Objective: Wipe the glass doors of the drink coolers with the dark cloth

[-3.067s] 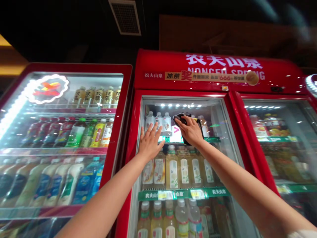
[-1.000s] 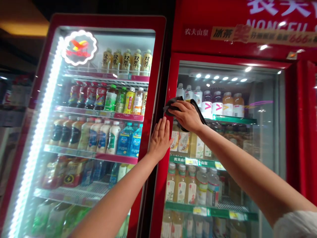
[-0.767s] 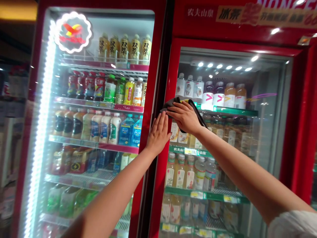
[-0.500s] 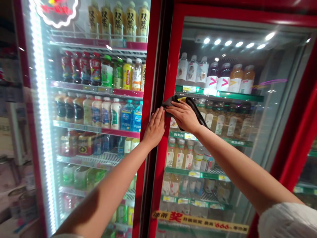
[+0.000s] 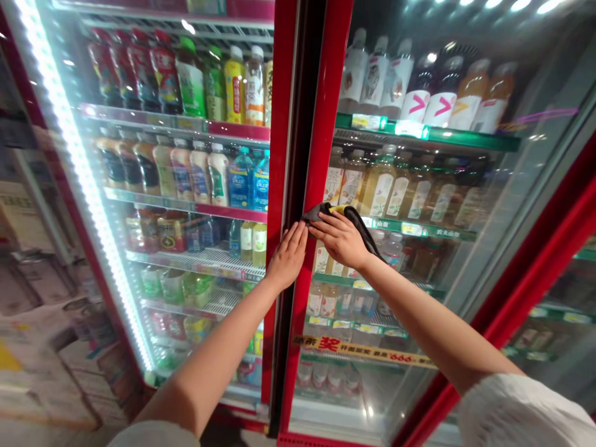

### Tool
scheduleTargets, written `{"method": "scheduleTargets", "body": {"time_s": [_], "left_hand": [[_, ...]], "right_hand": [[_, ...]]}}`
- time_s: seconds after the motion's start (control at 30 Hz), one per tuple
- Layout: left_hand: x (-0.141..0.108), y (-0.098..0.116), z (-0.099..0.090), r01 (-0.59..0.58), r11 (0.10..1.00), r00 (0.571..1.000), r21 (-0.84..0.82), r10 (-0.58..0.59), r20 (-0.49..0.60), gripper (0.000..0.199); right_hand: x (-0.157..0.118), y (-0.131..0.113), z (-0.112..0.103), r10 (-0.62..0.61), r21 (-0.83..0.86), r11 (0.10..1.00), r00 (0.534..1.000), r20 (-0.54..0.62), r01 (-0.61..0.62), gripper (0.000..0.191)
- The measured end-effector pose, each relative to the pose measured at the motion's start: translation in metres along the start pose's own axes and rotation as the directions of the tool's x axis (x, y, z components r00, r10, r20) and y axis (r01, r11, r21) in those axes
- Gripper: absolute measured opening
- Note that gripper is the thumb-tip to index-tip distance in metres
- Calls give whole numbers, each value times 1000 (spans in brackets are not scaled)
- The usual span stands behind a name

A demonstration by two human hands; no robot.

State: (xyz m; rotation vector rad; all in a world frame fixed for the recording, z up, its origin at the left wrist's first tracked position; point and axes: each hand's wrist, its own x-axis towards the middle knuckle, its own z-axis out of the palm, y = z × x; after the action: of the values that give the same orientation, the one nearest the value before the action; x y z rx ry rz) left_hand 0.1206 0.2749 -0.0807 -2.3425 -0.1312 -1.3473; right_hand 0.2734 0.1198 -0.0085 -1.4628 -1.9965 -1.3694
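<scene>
Soft, matt fabric, by the look, in the cloth (image 5: 316, 213) — w/ smoother, slightly shiny black edging. Smooth, glossy red finish, prob. painted metal, on the door frame (image 5: 325, 124). Clear, v. reflective glass in the fridge door (image 5: 386, 397). Clear, shiny plastic for the bottles (image 5: 384, 186), approx. satin labels. Wire-like metal in the shelf rack (image 5: 223, 302) — matt, crinkly white fabric at the sleeve (image 5: 521, 413).

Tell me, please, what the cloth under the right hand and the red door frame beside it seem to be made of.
The cloth: probably soft woven fabric, matte grey with dark edging, since it folds limply.
The door frame: painted metal or glossy plastic, judging by its smooth, rigid, shiny red face.
</scene>
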Motion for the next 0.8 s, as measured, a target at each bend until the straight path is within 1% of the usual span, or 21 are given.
{"method": "scheduleTargets", "body": {"time_s": [0.13, 0.27, 0.37, 0.43, 0.5, 0.57, 0.67, 0.73, 0.8], "left_hand": [[-35, 13, 9, 12, 1000, 999, 9, -13, 48, 81], [-64, 27, 13, 32, 999, 993, 27, -35, 114, 82], [-75, 36, 13, 65, 997, 983, 42, -71, 169, 81], [-71, 40, 12, 87, 994, 980, 60, -97, 173, 82], [-57, 40, 9, 107, 992, 982, 72, -117, 151, 82], [-33, 36, 6, 115, 991, 986, 75, -123, 111, 81], [17, 28, -4, 98, 993, 994, 58, -101, 43, 78], [54, 25, -12, 84, 996, 996, 33, -84, 13, 75], [87, 26, -20, 67, 998, 998, 10, -67, -10, 72]], "right_hand": [[-30, -22, 23, -10, 1, 1000, 999, -36, 10, 42], [-54, -38, 39, -21, -5, 1000, 999, -27, 21, 41], [-63, -40, 45, -79, -5, 997, 997, -9, 79, 42], [-62, -36, 44, -111, -7, 994, 994, -2, 111, 45], [-54, -27, 39, -112, -43, 993, 994, -17, 111, 46], [-41, -14, 30, -86, -101, 992, 995, -50, 81, 46], [-15, 15, 6, -37, -164, 986, 995, -94, 21, 45], [1, 37, -15, -8, -189, 982, 993, -117, -15, 45], [11, 58, -34, 26, -211, 976, 991, -135, -55, 43]]}}
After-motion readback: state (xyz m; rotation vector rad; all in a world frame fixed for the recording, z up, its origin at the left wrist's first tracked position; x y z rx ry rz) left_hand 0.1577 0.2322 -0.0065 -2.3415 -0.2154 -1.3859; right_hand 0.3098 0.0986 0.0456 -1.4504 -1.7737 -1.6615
